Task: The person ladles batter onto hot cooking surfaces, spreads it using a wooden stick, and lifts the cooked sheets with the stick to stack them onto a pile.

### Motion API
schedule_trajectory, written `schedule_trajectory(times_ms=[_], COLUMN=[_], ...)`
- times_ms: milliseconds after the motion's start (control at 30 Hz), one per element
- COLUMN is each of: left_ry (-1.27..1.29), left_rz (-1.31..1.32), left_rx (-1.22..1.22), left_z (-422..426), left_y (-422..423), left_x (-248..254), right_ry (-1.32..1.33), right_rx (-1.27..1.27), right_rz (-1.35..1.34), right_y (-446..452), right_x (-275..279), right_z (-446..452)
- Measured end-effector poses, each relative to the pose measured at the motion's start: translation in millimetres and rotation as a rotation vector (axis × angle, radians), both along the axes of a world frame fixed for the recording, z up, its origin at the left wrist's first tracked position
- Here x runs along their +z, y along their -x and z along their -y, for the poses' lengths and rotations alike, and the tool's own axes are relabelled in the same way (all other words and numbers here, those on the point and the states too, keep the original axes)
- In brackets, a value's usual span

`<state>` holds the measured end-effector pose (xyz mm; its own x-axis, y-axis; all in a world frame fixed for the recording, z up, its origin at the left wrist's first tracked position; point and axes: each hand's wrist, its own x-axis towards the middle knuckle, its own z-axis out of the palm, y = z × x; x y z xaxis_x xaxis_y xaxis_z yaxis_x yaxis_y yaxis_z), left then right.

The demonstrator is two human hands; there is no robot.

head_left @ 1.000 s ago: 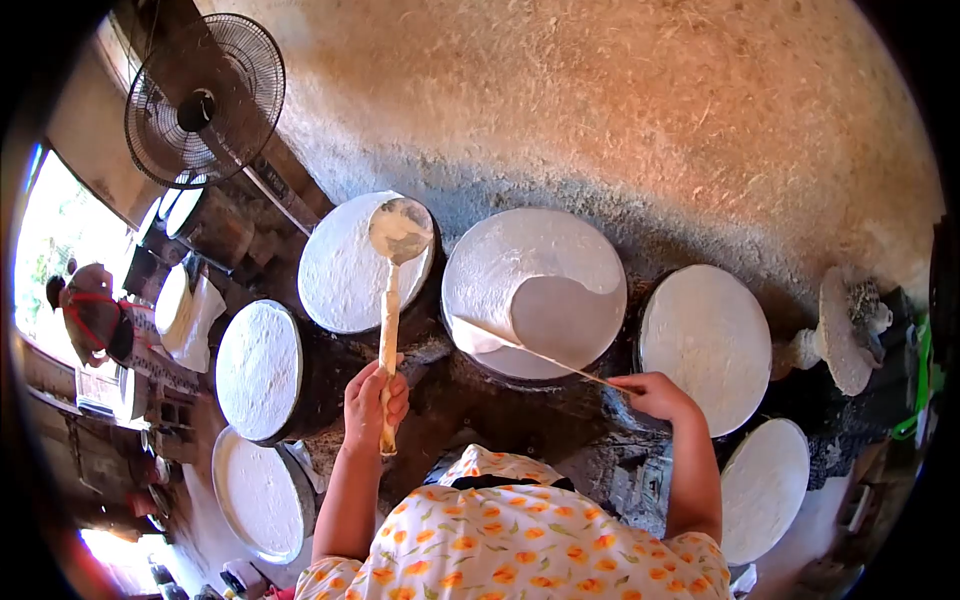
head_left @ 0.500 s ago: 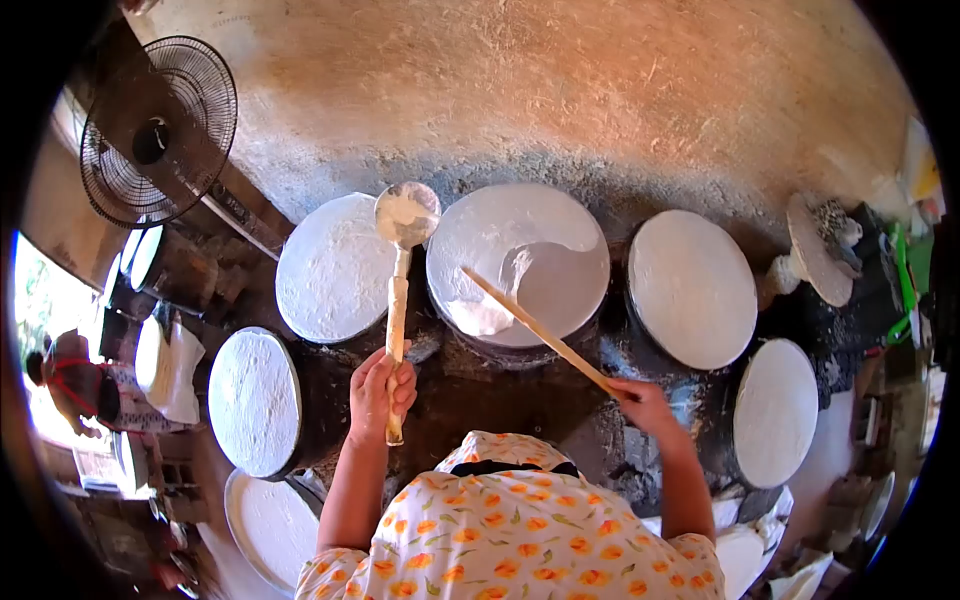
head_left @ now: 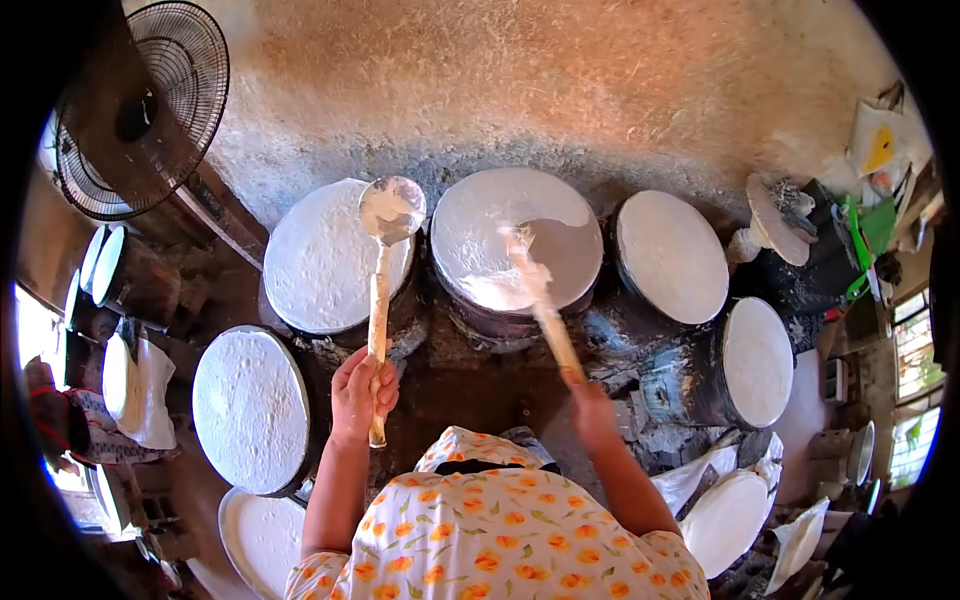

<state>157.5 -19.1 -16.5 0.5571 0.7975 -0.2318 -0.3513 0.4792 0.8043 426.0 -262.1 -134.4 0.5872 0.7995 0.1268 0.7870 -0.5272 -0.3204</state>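
Note:
My left hand (head_left: 365, 396) is wrapped round the wooden handle of a ladle (head_left: 379, 300). The ladle's round bowl, coated in white, points away from me over the gap between two round griddles. In my right hand (head_left: 590, 408), blurred by motion, is a long wooden stick (head_left: 550, 318). Its far end reaches over the middle griddle (head_left: 475, 195), where a white lump (head_left: 497, 290) lies near the front rim. White batter covers part of that griddle, and its right side looks greyer and smoother. Whether the stick's tip touches the surface I cannot tell.
Round white-coated griddles stand on dark drums about me: back left (head_left: 325, 260), left (head_left: 250, 410), back right (head_left: 672, 255) and right (head_left: 757, 360). A black fan (head_left: 190, 90) stands at the upper left. A stained wall (head_left: 500, 80) rises behind. Another person (head_left: 55, 420) is at the far left.
The stick has swung to a steeper angle, its tip moving up and right from the lump. My right hand has shifted left. The ladle stays in my left hand, and the camera view has shifted.

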Motion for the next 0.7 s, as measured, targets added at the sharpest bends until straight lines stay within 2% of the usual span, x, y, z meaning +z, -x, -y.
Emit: schedule_trajectory(times_ms=[67, 133, 167, 267, 400, 533, 600, 633, 700], left_ry=[0.042, 0.04, 0.039, 0.022, 0.033, 0.045, 0.051, 0.032, 0.01], left_rz=[0.001, 0.018, 0.032, 0.01, -0.01, -0.007, -0.011, -0.025, -0.04], left_rx=[-0.009, -0.039, -0.063, -0.066, -0.078, -0.086, -0.088, -0.082, -0.074], left_z=[0, -1, -2, -3, -3, 0, 0, 1, 0], left_y=[1, 1, 1, -1, -10, -25, -32, -35, -41], left_x=[-1, -3, -3, -2, -8, -3, -1, -1, 0], right_ry=[0.017, 0.061, 0.173, 0.19, 0.283, 0.1, -0.299, -0.303, -0.1], right_rx=[0.138, 0.116, 0.076, 0.025, -0.095, -0.195, -0.107, -0.108, 0.043], right_rz=[-0.016, -0.076, -0.091, -0.007, -0.007, -0.165, -0.34, -0.342, -0.408], right_y=[33, 45, 44, 18, -3, -26, -32, -30, -18], right_x=[-6, -17, -14, -35, -6, 4, -10, -9, -10], right_z=[-31, -41, -35, 18, 37, 3, -8, -4, 17])
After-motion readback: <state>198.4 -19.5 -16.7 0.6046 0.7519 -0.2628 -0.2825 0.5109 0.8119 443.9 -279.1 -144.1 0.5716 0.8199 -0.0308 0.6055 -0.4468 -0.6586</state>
